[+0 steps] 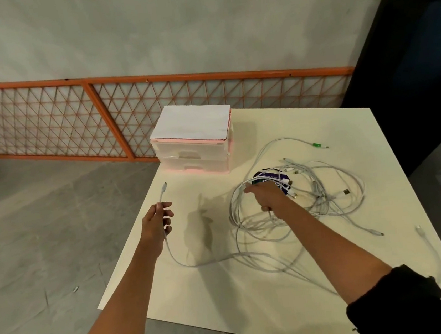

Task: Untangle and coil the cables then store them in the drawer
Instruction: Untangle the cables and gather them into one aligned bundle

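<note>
Pinching a white cable [163,189] just below its plug, the left hand [156,220] is raised over the left edge of the cream table [228,289], thumb and forefinger closed on the cord and the other fingers loosely curled. From that hand the cord drops to the tabletop and trails right toward the main heap. Farther back, near the table's far left corner, stands the small white and pink drawer unit [193,156], both of its drawers pushed in and a white sheet [192,123] lying on its top. To its right, the right hand [265,194] reaches into the tangle of white cables [327,198] at mid-table, fingers curled down around several loops at the heap's left side, the thumb pointing left. A dark purple-marked item [269,175] lies within the heap just beyond that hand. One strand runs out to a green-tipped plug [318,144] at the far right, and a lone cable [425,239] lies apart near the right edge.
</note>
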A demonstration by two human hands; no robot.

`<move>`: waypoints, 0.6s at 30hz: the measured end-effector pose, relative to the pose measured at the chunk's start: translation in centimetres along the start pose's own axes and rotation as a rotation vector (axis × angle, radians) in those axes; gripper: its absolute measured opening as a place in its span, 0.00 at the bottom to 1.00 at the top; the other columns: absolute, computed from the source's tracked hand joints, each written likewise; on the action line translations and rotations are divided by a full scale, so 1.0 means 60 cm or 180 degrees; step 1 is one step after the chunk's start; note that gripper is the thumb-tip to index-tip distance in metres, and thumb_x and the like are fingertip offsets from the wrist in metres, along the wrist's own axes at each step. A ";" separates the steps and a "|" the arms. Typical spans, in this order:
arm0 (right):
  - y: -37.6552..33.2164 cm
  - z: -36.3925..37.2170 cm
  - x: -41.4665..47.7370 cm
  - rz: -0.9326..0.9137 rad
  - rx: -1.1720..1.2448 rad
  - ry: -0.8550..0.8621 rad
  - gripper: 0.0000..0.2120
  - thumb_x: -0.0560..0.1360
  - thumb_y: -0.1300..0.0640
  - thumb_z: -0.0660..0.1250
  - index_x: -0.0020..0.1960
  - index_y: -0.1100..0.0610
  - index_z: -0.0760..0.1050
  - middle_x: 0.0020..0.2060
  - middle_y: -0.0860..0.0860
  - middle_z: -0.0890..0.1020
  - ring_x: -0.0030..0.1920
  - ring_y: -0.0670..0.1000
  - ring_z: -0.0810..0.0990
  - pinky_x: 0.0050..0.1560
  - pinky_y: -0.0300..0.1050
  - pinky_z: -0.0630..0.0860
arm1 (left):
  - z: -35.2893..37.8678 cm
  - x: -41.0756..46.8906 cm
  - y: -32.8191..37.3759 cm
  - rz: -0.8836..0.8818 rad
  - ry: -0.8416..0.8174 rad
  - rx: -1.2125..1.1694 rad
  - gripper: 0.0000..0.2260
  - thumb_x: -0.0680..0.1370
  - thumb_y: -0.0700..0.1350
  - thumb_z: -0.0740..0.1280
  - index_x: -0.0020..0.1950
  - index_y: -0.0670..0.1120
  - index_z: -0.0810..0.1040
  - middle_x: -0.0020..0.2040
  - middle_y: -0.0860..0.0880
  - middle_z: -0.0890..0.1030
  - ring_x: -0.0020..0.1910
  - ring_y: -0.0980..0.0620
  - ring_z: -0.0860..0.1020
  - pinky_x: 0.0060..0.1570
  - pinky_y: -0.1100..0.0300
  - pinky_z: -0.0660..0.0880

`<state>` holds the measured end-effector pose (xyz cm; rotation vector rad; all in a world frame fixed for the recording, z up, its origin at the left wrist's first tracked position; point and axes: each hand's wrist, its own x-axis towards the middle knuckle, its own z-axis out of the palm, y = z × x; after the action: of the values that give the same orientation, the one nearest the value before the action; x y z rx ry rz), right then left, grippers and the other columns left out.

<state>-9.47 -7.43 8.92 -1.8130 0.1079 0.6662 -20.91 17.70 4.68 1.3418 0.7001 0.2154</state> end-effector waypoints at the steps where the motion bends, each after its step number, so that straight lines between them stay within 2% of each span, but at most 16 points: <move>1: -0.006 -0.008 0.000 -0.0065 -0.0010 -0.0088 0.10 0.80 0.53 0.62 0.45 0.57 0.76 0.24 0.49 0.61 0.22 0.46 0.58 0.20 0.35 0.57 | -0.001 0.000 0.001 0.0015 -0.0034 0.0005 0.13 0.84 0.47 0.55 0.47 0.47 0.77 0.36 0.50 0.73 0.30 0.55 0.65 0.26 0.67 0.64; 3: -0.021 -0.025 -0.009 -0.0204 0.0032 -0.0186 0.11 0.80 0.54 0.60 0.49 0.59 0.78 0.26 0.50 0.66 0.23 0.46 0.62 0.21 0.35 0.60 | -0.001 -0.001 0.002 0.0008 -0.0080 0.0012 0.13 0.84 0.48 0.55 0.48 0.47 0.78 0.36 0.50 0.73 0.31 0.55 0.66 0.27 0.67 0.64; 5: -0.036 -0.036 -0.012 -0.0355 0.0475 -0.0293 0.11 0.81 0.57 0.59 0.51 0.62 0.77 0.32 0.54 0.77 0.25 0.46 0.71 0.26 0.35 0.68 | 0.000 -0.002 0.002 -0.0007 -0.0091 0.0037 0.13 0.84 0.47 0.55 0.47 0.47 0.78 0.36 0.50 0.73 0.31 0.55 0.66 0.28 0.66 0.64; 6: -0.044 -0.040 -0.015 -0.0438 0.0876 -0.0460 0.09 0.81 0.60 0.58 0.50 0.63 0.75 0.40 0.57 0.81 0.31 0.47 0.77 0.32 0.37 0.74 | 0.002 -0.003 0.000 -0.0023 -0.0093 0.0046 0.13 0.84 0.47 0.55 0.47 0.47 0.78 0.36 0.50 0.73 0.31 0.55 0.66 0.28 0.66 0.64; 7: -0.052 -0.040 -0.015 -0.0519 0.1258 -0.0634 0.07 0.81 0.63 0.57 0.49 0.63 0.73 0.49 0.60 0.81 0.40 0.50 0.81 0.43 0.40 0.78 | 0.003 -0.003 0.000 -0.0034 -0.0091 0.0045 0.13 0.84 0.47 0.55 0.47 0.47 0.78 0.36 0.50 0.73 0.31 0.55 0.66 0.29 0.65 0.64; 8: -0.056 -0.039 -0.011 -0.0552 0.1490 -0.0782 0.05 0.81 0.66 0.57 0.49 0.62 0.71 0.57 0.62 0.79 0.51 0.54 0.81 0.56 0.45 0.76 | 0.005 -0.003 -0.001 -0.0037 -0.0094 0.0040 0.13 0.84 0.47 0.55 0.47 0.47 0.78 0.36 0.50 0.73 0.31 0.55 0.66 0.29 0.65 0.64; 9: -0.056 -0.038 -0.006 -0.0553 0.1406 -0.0850 0.05 0.80 0.67 0.57 0.52 0.62 0.71 0.63 0.61 0.75 0.60 0.56 0.77 0.64 0.49 0.70 | 0.007 -0.003 -0.002 -0.0039 -0.0101 0.0034 0.13 0.84 0.47 0.55 0.47 0.47 0.78 0.36 0.50 0.73 0.31 0.54 0.66 0.29 0.65 0.64; 10: -0.056 -0.032 -0.005 -0.0506 0.1104 -0.0860 0.09 0.80 0.67 0.57 0.59 0.62 0.70 0.67 0.60 0.72 0.66 0.56 0.71 0.67 0.49 0.65 | 0.010 -0.003 -0.003 -0.0040 -0.0107 0.0032 0.13 0.84 0.47 0.55 0.47 0.47 0.78 0.36 0.50 0.73 0.31 0.54 0.66 0.29 0.65 0.64; 12: -0.037 -0.020 -0.004 -0.0386 0.0406 -0.0783 0.21 0.80 0.66 0.57 0.73 0.63 0.60 0.71 0.58 0.67 0.72 0.55 0.65 0.64 0.43 0.63 | 0.017 -0.002 -0.004 -0.0050 -0.0124 0.0044 0.13 0.84 0.47 0.56 0.47 0.47 0.78 0.36 0.50 0.73 0.31 0.54 0.66 0.30 0.64 0.63; 14: -0.009 -0.016 -0.005 -0.0228 0.0143 -0.0710 0.25 0.80 0.64 0.58 0.75 0.63 0.56 0.72 0.58 0.66 0.72 0.56 0.65 0.61 0.42 0.64 | 0.024 -0.002 -0.005 -0.0048 -0.0141 0.0071 0.13 0.84 0.47 0.56 0.47 0.47 0.78 0.36 0.49 0.73 0.31 0.54 0.66 0.31 0.63 0.62; 16: 0.022 -0.020 -0.003 -0.0147 -0.0167 -0.0647 0.22 0.80 0.60 0.61 0.73 0.61 0.62 0.68 0.57 0.71 0.68 0.54 0.69 0.60 0.41 0.66 | 0.027 -0.002 -0.006 -0.0045 -0.0161 0.0097 0.13 0.84 0.47 0.56 0.47 0.47 0.78 0.36 0.49 0.73 0.31 0.53 0.65 0.32 0.63 0.62; 18: 0.052 -0.032 0.001 -0.0220 -0.0524 -0.0372 0.15 0.80 0.58 0.62 0.65 0.60 0.73 0.58 0.56 0.77 0.59 0.52 0.74 0.53 0.39 0.68 | 0.028 -0.002 -0.007 -0.0040 -0.0170 0.0120 0.13 0.84 0.47 0.56 0.47 0.47 0.78 0.36 0.49 0.73 0.32 0.53 0.66 0.32 0.63 0.62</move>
<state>-9.92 -10.24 6.62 -1.9207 -0.0899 0.7481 -20.12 16.17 4.40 1.3738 0.6704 0.1565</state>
